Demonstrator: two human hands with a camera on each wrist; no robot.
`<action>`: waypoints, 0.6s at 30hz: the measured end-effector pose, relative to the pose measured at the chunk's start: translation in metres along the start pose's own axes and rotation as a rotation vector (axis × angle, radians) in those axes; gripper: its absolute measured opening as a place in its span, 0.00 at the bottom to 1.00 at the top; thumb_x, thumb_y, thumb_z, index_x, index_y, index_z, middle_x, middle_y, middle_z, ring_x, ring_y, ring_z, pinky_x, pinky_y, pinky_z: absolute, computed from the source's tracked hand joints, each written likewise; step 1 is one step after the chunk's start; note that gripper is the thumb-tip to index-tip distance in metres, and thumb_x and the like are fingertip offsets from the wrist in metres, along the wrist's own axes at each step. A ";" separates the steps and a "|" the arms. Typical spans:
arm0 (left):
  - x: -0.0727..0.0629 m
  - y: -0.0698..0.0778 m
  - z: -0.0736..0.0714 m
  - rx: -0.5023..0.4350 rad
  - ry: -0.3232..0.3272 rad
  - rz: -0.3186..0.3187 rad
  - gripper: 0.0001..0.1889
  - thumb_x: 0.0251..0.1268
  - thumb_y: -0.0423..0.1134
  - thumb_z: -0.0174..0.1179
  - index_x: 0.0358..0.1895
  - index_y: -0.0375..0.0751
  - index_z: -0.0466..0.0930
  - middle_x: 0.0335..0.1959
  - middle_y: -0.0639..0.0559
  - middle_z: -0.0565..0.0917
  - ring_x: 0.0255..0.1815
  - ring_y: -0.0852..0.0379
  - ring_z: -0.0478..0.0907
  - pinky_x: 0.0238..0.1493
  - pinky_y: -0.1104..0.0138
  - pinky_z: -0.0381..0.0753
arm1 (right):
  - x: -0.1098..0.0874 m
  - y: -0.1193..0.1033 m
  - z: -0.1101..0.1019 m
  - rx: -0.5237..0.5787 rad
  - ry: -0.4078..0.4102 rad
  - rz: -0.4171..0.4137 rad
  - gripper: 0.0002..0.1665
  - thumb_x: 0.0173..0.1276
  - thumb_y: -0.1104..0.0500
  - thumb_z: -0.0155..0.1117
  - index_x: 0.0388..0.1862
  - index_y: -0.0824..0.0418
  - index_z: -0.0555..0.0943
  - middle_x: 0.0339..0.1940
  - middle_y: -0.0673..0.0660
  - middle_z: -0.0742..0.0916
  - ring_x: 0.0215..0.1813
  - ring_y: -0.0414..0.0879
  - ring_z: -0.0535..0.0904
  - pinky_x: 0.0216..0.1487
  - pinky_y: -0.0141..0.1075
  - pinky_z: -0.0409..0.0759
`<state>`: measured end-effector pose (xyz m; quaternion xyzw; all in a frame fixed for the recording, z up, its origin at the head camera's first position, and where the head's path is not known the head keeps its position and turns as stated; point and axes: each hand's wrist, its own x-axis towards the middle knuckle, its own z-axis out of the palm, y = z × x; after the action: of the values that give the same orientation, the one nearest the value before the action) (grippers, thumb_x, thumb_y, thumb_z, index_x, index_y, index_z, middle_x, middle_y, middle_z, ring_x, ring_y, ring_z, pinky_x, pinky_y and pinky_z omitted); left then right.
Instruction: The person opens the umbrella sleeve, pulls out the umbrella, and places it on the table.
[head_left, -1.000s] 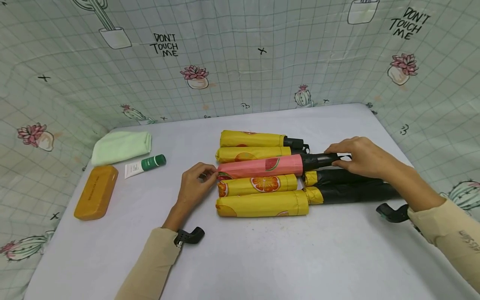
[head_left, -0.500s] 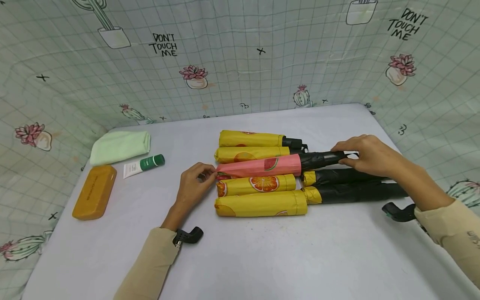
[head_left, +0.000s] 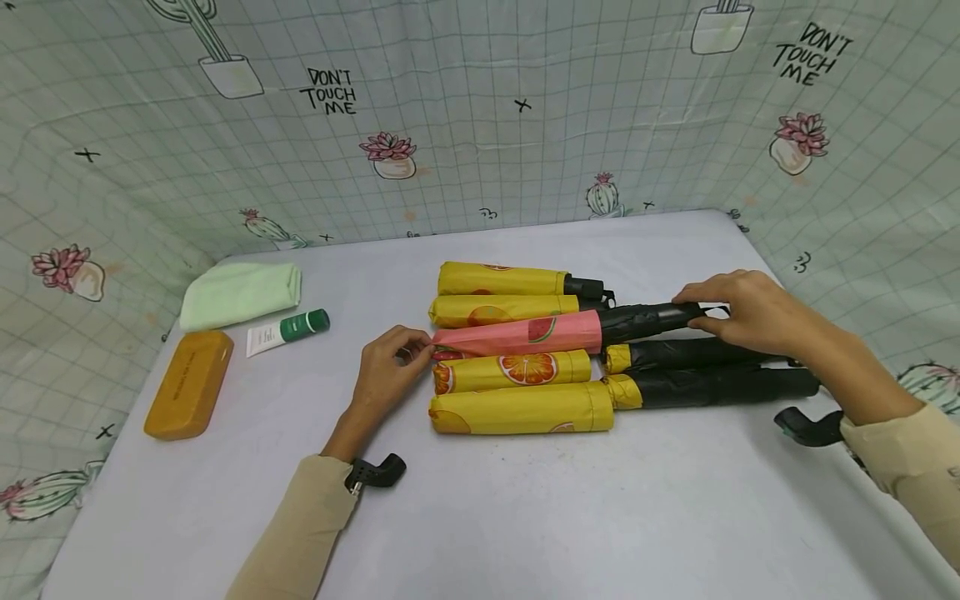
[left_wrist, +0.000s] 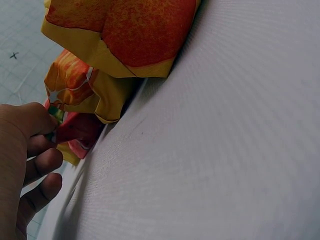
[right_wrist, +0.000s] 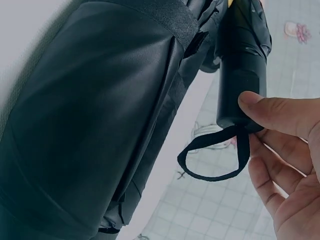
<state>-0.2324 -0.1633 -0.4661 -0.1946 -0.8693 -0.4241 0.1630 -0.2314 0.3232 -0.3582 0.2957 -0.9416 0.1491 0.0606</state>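
Note:
My left hand (head_left: 390, 367) pinches the left end of a pink watermelon-print umbrella sleeve (head_left: 555, 332). In the left wrist view, thumb and forefinger grip the sleeve's bunched pink tip (left_wrist: 80, 131). A folded black umbrella (head_left: 645, 322) sticks partly out of the sleeve's right end; its other part is hidden inside. My right hand (head_left: 757, 312) holds the handle end. Seen from the right wrist, thumb and fingers pinch the black handle (right_wrist: 243, 82), and a wrist strap (right_wrist: 210, 176) loops below it.
Behind lie two yellow sleeves (head_left: 502, 277) with black handles showing. In front are two orange-print sleeves (head_left: 525, 408) and two black umbrellas (head_left: 720, 387) with yellow ends. Leftward lie a green-capped tube (head_left: 288, 332), an orange-brown case (head_left: 189, 385) and a folded pale-green cloth (head_left: 242, 296).
My right hand has moved right, drawing more of the black umbrella out of the pink sleeve. The left hand stays at the sleeve's end.

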 end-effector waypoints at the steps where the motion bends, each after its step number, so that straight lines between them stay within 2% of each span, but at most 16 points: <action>1: 0.000 0.000 0.000 -0.001 0.001 0.002 0.05 0.63 0.32 0.68 0.41 0.41 0.85 0.34 0.52 0.82 0.34 0.59 0.78 0.36 0.64 0.80 | 0.000 0.000 0.000 0.000 0.000 0.002 0.23 0.52 0.72 0.77 0.49 0.62 0.87 0.47 0.64 0.88 0.49 0.61 0.85 0.46 0.57 0.81; 8: 0.000 0.000 0.001 -0.007 0.001 0.011 0.05 0.63 0.32 0.68 0.40 0.40 0.85 0.34 0.52 0.82 0.34 0.59 0.78 0.36 0.65 0.80 | -0.001 0.001 -0.002 -0.005 -0.007 0.006 0.23 0.52 0.72 0.77 0.49 0.62 0.87 0.47 0.63 0.88 0.49 0.61 0.85 0.47 0.57 0.81; 18: 0.000 0.000 0.000 0.001 -0.001 0.009 0.05 0.63 0.32 0.68 0.41 0.40 0.85 0.34 0.52 0.82 0.34 0.58 0.78 0.36 0.64 0.81 | -0.003 0.005 -0.004 -0.023 0.025 -0.015 0.24 0.50 0.73 0.79 0.49 0.62 0.87 0.47 0.64 0.88 0.48 0.61 0.85 0.44 0.55 0.82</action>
<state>-0.2325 -0.1638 -0.4661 -0.1985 -0.8688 -0.4227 0.1649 -0.2320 0.3302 -0.3560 0.3003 -0.9402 0.1412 0.0768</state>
